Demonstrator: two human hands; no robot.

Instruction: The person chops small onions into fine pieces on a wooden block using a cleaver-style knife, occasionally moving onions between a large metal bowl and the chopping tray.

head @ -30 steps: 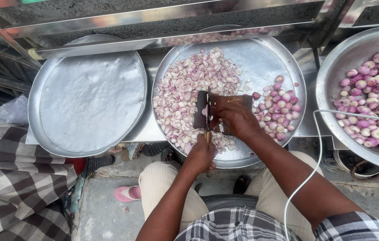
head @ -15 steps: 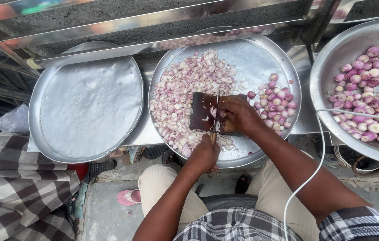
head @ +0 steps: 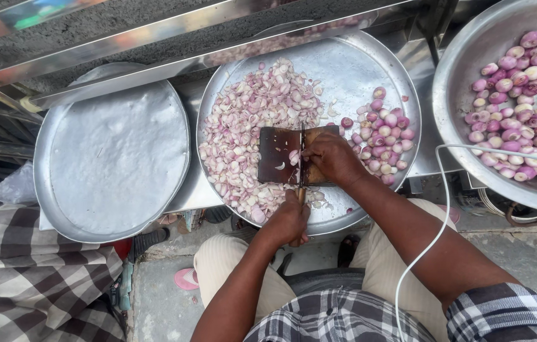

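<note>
A small dark wooden cutting board lies in the middle of a wide round steel tray, and on it the person is slicing shallots. The right hand rests on the board's right half, fingers curled down over a shallot that is mostly hidden beneath them. The left hand, at the near rim of the tray, has its grip closed around the wooden handle of a knife, whose thin blade runs away from the person across the board, just left of the right hand's fingers. A few cut pieces lie on the board beside the blade. Left and far of the board the tray is heaped with sliced shallots; to its right sits a smaller pile of whole peeled shallots. By my judgement the step in hand is the cutting stroke itself, with much of the tray's lot sliced; the next move calls for keeping the fingertips tucked clear of the blade. Further left stands an empty-looking round tray on the steel counter, and at far right a big metal bowl holds more peeled shallots.
</note>
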